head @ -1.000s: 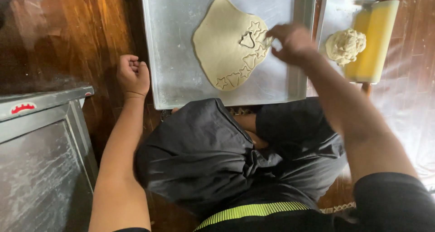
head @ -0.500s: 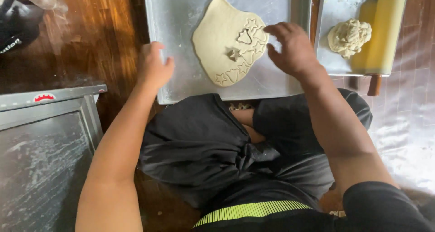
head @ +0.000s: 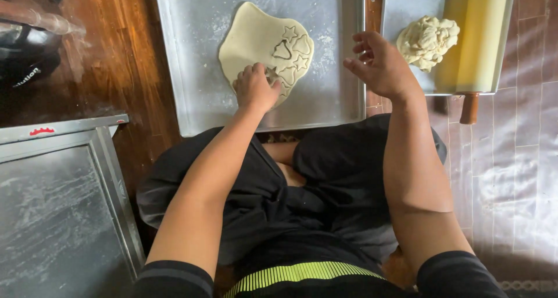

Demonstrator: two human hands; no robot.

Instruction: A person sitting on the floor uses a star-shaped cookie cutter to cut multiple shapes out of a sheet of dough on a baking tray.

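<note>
Head view, looking down on a person seated cross-legged on a wood floor, black clothes, lap in the lower middle of frame.

Big tray lies flat on the floor straight ahead, dusted with flour. A rolled dough sheet rests on it, roughly oval, toward the tray's middle. Its right half is stamped with cut-outs: stars and heart-like shapes, outlines pressed in, pieces in place.

Left hand sits on the near edge of the dough sheet, fingers curled down and pressing at the lower cut-outs. A small star-shaped piece, possibly a cutter, shows just at the fingertips; too hidden to tell whether the hand grips it or only pushes on the dough.

Right hand hangs in the air over the gap between the two trays, palm turned inward, fingers loosely spread and slightly bent. Nothing in it, touching nothing.

Second, smaller tray lies to the right, just beside the big one. On it a rough dough lump, crumpled and unrolled, close to the right hand's fingertips but apart from them. A yellow rolling pin lies along that tray's right side, touching or nearly touching the lump, its brown handle sticking out past the near rim.

Left foreground: a metal cabinet with a floured top. Upper left corner: a dark object, partly cut off. Clear plastic sheeting covers the floor at right.
</note>
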